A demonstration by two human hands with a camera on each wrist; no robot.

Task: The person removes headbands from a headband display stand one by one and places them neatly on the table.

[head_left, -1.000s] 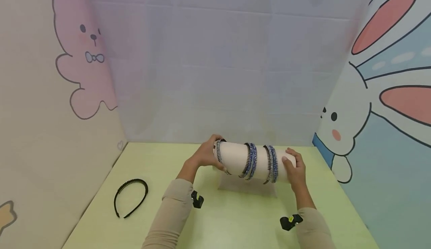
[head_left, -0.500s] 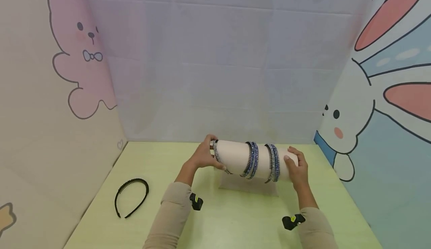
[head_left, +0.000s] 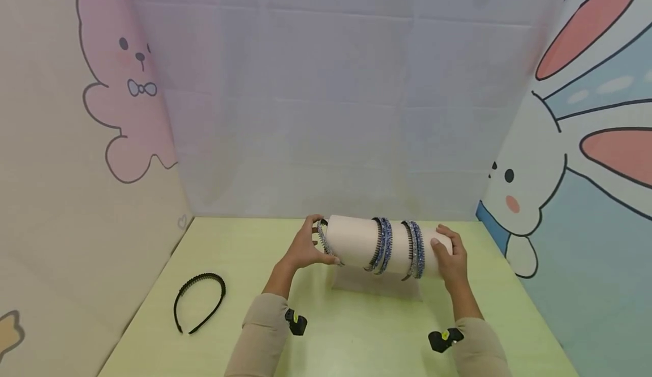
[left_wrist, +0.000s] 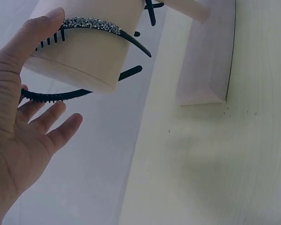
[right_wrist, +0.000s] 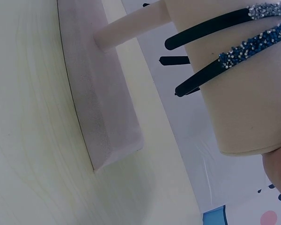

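Note:
A silver-glitter headband (head_left: 323, 238) (left_wrist: 91, 23) is at the left end of a cream roll (head_left: 351, 238) (left_wrist: 79, 56), partly past its edge. My left hand (head_left: 304, 248) (left_wrist: 18, 117) pinches it, thumb over the glitter and fingers near a black toothed length. Two groups of blue and silver glitter headbands (head_left: 383, 245) (right_wrist: 253, 49) sit around the middle and right of the roll. My right hand (head_left: 450, 259) (right_wrist: 278, 168) grips the roll's right end, thumb in front and fingers over the top; the right wrist view shows only part of it.
The roll stands on a pale base (head_left: 377, 283) (left_wrist: 206, 61) (right_wrist: 103, 93) on the light yellow-green table (head_left: 351, 331). A plain black headband (head_left: 221, 292) lies at the left of the table. Walls with cartoon animals enclose both sides, and a pale sheet (head_left: 326, 111) hangs behind.
My left hand has moved left and the silver headband has slid with it toward and partly past the roll's left edge. My right hand keeps its grip on the right end.

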